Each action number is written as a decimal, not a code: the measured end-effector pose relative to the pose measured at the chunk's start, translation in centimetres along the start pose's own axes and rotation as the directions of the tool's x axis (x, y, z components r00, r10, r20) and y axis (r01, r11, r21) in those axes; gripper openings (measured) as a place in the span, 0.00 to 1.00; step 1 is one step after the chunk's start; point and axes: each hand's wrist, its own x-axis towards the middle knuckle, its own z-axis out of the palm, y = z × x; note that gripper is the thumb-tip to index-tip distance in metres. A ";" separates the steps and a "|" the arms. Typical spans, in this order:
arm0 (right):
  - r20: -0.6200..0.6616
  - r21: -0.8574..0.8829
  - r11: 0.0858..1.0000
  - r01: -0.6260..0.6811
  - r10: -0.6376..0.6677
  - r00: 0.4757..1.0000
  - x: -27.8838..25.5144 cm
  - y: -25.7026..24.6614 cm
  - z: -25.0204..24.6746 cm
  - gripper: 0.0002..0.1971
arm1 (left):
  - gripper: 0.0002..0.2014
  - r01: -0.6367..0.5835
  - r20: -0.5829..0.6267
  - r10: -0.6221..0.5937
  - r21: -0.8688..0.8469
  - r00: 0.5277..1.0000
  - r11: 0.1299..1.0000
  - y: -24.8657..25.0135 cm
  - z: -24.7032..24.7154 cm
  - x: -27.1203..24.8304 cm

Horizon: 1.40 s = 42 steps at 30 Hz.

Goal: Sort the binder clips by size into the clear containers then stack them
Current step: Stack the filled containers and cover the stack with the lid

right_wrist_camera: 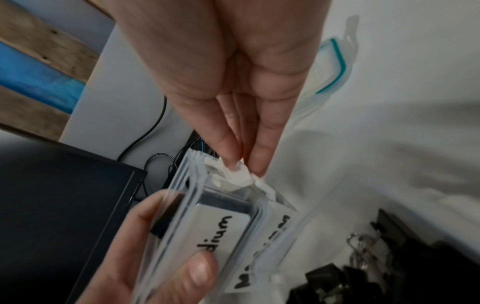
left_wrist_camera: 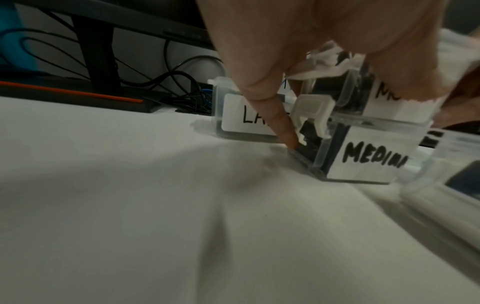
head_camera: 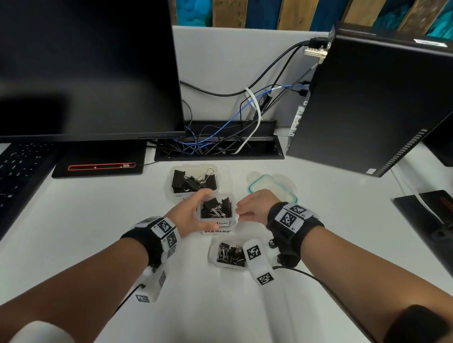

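Observation:
A clear container of medium black binder clips point(head_camera: 216, 209), its label reading "medium" point(right_wrist_camera: 221, 232), sits on top of a second container labelled "MEDIUM" point(left_wrist_camera: 374, 158). My left hand point(head_camera: 190, 214) grips the top container from its left side, thumb on the front label point(right_wrist_camera: 200, 273). My right hand point(head_camera: 241, 211) pinches the white latch flap point(right_wrist_camera: 239, 174) on that container's right side. Behind stands the container labelled "LA…" with large clips point(head_camera: 194, 181). Near my right wrist sits a container of small clips point(head_camera: 227, 253).
A clear lid with a teal seal point(head_camera: 269, 187) lies on the white desk point(head_camera: 82, 228) to the right of the large container. A monitor point(head_camera: 80, 54) and keyboard point(head_camera: 2, 179) stand at the left, a black computer tower point(head_camera: 380, 101) at the right, and a cable tray point(head_camera: 219, 141) behind.

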 end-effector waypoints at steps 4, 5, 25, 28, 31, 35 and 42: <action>0.020 -0.106 0.994 0.013 -0.011 1.000 -0.5 0.4 -0.3 0.16 | 0.43 -0.002 -0.021 0.002 -0.020 1.000 1.000 -0.4 0.2 0.0; 0.020 -0.106 0.994 0.016 -0.014 1.000 -0.6 0.3 -0.2 0.16 | 0.43 -0.001 -0.022 0.001 -0.024 1.000 1.000 -0.4 0.1 0.0; 0.295 -0.016 0.999 0.039 -0.032 0.955 -0.5 1.8 -0.3 0.20 | 0.39 -0.045 0.049 0.046 -0.026 0.998 0.999 -0.1 -0.1 0.4; 0.263 -0.027 0.996 0.081 -0.071 0.962 -0.5 2.0 -0.3 0.21 | 0.38 -0.047 0.051 0.049 -0.047 0.997 0.998 -0.1 -0.1 0.3; 0.252 0.000 0.997 0.073 -0.070 0.965 -0.3 2.2 -0.1 0.18 | 0.40 -0.044 0.047 0.046 -0.043 0.998 0.998 -0.3 0.0 0.4; 0.250 0.016 0.999 0.051 -0.053 0.967 0.0 2.5 -0.1 0.16 | 0.41 -0.036 0.036 0.036 -0.006 0.999 0.999 -0.1 0.1 0.4; 0.233 0.067 0.997 0.034 -0.049 0.971 0.6 2.8 -0.1 0.16 | 0.39 -0.057 0.081 0.050 0.086 0.995 0.995 0.4 -0.4 0.6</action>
